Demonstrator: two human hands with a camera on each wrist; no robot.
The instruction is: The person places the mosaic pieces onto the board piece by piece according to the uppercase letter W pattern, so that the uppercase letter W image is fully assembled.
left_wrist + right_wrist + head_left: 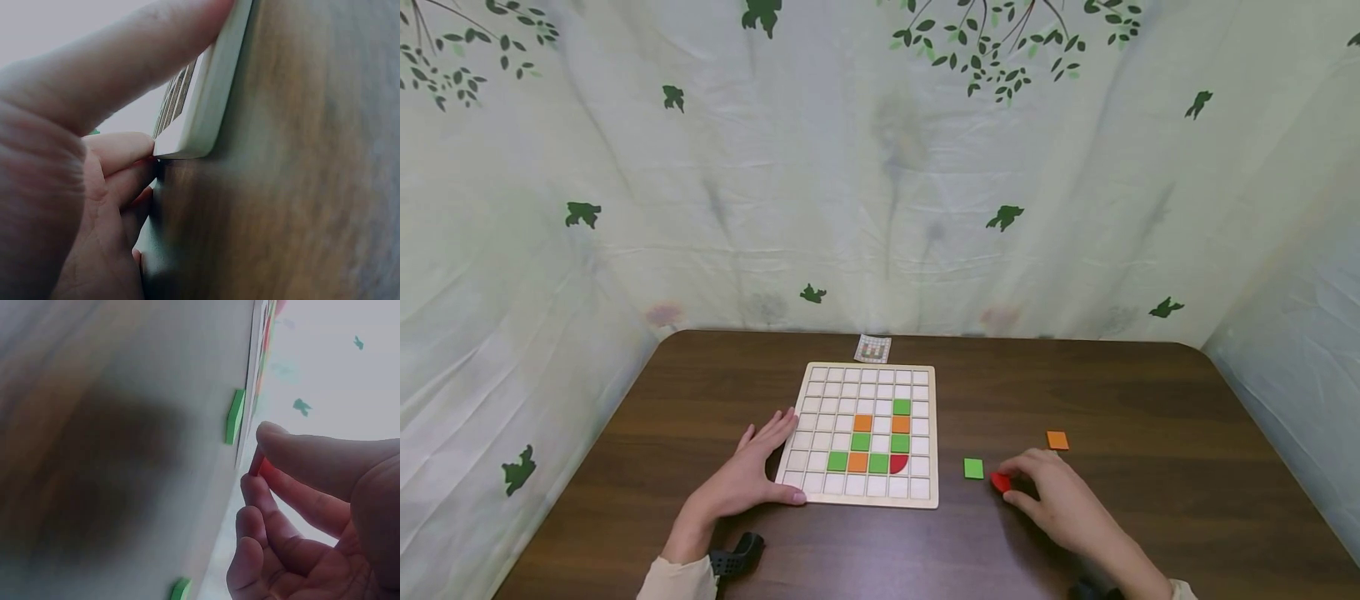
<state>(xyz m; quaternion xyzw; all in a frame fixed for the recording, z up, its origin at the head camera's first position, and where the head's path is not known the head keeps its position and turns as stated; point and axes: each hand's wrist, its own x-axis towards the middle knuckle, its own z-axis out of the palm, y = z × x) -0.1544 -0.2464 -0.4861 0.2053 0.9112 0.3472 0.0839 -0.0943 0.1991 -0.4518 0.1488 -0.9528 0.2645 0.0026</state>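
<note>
My right hand (1056, 492) pinches a small red tile (1001, 482) between thumb and fingertips, right of the board; its shape is mostly hidden. In the right wrist view the red tile (257, 460) shows edge-on. A green square tile (973, 468) lies just left of that hand. The pale wooden grid board (872, 502) carries green and orange squares and a red rounded piece (898, 463). At its left side rests my left hand (748, 475), fingers extended along the edge and thumb on the near left corner. The left wrist view shows that thumb against the board's rim (215, 94).
An orange square tile (1057, 439) lies beyond the right hand, with a bit of green showing beside it. A small printed card (872, 348) sits behind the board at the far edge of the brown table (737, 367). A white leaf-patterned curtain (850, 208) hangs behind.
</note>
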